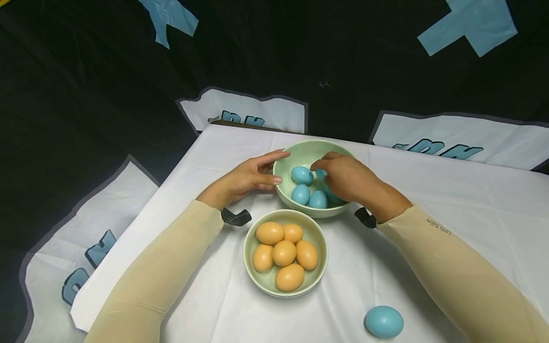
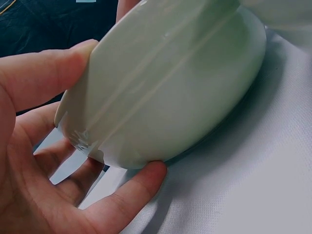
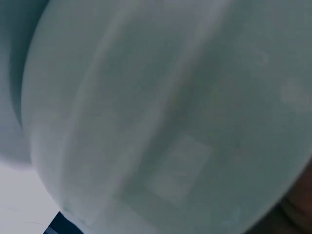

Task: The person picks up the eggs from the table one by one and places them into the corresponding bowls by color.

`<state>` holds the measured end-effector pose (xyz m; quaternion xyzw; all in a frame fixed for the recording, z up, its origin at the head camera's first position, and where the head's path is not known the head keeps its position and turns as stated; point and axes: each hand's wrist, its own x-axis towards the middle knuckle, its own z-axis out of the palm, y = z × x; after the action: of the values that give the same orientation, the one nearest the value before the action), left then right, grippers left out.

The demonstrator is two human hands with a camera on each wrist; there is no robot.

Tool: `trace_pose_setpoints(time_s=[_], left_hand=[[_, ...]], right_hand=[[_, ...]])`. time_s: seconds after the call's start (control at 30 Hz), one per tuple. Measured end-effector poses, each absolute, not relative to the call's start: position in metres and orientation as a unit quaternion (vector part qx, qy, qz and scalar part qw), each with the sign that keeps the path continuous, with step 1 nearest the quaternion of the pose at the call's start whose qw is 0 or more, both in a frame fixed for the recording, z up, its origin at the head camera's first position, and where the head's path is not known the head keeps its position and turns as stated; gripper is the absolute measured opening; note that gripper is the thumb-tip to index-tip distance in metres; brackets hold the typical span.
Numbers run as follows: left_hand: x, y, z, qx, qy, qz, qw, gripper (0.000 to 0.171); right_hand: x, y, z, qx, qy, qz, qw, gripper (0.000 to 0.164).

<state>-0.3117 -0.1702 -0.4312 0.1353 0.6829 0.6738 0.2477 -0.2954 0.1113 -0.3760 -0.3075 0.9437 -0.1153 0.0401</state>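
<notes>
A pale green bowl (image 1: 315,146) at the back holds several blue eggs (image 1: 302,175). At its left side, my left hand (image 1: 249,176) holds the bowl; in the left wrist view, the thumb (image 2: 73,58) rests on the rim and the other fingers spread along the outer side. Inside the bowl, my right hand (image 1: 349,176) curls its fingers around a blue egg, mostly hidden beneath them. The right wrist view is filled by the bowl's outer wall (image 3: 156,107), with only a dark edge of the hand at lower right.
Nearer me stands a second green bowl (image 1: 323,247) with several orange eggs (image 1: 284,253). One blue egg (image 1: 384,322) lies on the white cloth at the front right. The table's edge (image 1: 141,202) runs along the left, and a black curtain (image 1: 274,52) hangs behind.
</notes>
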Motion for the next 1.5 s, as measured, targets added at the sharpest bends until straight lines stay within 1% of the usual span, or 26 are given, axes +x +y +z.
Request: trace_pose_setpoints(time_s=[0.47,1.1,1.33,1.5], left_hand=[[-0.312,-0.170,-0.430,0.133,0.689,0.669,0.246,0.077],[-0.313,-0.168,-0.429,0.133,0.687,0.669,0.251,0.078],[-0.313,-0.166,-0.428,0.135,0.691,0.664,0.253,0.077],[-0.311,-0.168,-0.430,0.131,0.693,0.666,0.243,0.076]], right_hand=[[-0.293,0.112,-0.385,-0.307,0.945,-0.104,0.044,0.041],[-0.298,0.113,-0.387,-0.280,0.949,-0.106,0.099,0.049],[-0.298,0.117,-0.390,-0.285,0.947,-0.106,0.102,0.049],[-0.297,0.118,-0.389,-0.301,0.940,-0.123,0.102,0.048]])
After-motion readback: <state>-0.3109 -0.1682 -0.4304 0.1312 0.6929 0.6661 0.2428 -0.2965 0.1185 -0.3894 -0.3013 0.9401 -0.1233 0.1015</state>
